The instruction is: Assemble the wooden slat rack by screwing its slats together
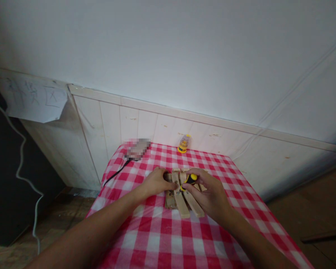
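Observation:
Several pale wooden slats (pixel 181 206) lie side by side across a darker wooden base (pixel 170 201) on the checked cloth. At the left end of this wooden piece, my left hand (pixel 157 182) is closed on the base, its thumb reaching toward the nearest slat. My right hand (pixel 211 190) grips a yellow and black screwdriver (pixel 190 179) over the slats. The tool is tilted, with its tip pointing down and left at a small screw (pixel 178 192) on a slat. Whether the tip touches the screw is too small to tell.
A red and white checked cloth (pixel 162 243) covers the table. At its back edge stands a clear bottle-shaped container (pixel 184 144) with yellow parts. A blurred object with a black strap (pixel 117 173) lies back left. A wall with pale panels (pixel 147 125) rises behind.

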Tool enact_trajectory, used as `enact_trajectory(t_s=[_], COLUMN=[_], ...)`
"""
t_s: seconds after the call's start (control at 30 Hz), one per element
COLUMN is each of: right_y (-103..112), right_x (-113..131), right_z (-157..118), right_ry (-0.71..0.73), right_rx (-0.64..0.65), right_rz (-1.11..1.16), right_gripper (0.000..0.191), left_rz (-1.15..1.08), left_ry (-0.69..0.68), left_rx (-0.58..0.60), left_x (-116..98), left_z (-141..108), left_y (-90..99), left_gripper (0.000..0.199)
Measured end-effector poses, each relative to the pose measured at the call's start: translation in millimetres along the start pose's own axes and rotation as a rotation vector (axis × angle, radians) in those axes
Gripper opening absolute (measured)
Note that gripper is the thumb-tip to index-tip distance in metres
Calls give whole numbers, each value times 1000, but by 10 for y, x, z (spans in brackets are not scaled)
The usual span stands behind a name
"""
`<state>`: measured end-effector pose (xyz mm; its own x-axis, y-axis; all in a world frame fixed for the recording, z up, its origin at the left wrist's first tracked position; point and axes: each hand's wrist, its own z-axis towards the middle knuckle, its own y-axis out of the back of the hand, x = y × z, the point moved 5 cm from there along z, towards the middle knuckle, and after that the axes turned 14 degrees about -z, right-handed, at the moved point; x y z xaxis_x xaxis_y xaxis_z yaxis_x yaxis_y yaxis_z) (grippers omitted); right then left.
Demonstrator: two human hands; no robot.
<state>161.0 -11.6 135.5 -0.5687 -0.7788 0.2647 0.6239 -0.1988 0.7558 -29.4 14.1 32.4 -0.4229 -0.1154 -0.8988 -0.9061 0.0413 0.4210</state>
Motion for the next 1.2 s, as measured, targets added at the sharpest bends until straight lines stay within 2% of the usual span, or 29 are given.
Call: enact_trajectory(t_s=[0.23, 0.47, 0.8, 1.2], right_y=[8, 29, 1, -21], right_x=[51, 116, 18, -16], right_z=[12, -50, -76, -61], right_ry=[88, 85, 9, -15], right_rx=[-53, 46, 46, 39], right_rz=[-8, -53, 3, 24], right_gripper=[21, 45, 38, 33], left_rz=[11, -11, 27, -2], left_ry=[-1, -11, -8, -5], left_rx=[-18, -17, -30, -16], left_x=[-4, 41, -12, -2], left_z=[-4, 24, -2, 0], left_y=[9, -13, 12, 4], left_gripper=[56, 57, 56, 55])
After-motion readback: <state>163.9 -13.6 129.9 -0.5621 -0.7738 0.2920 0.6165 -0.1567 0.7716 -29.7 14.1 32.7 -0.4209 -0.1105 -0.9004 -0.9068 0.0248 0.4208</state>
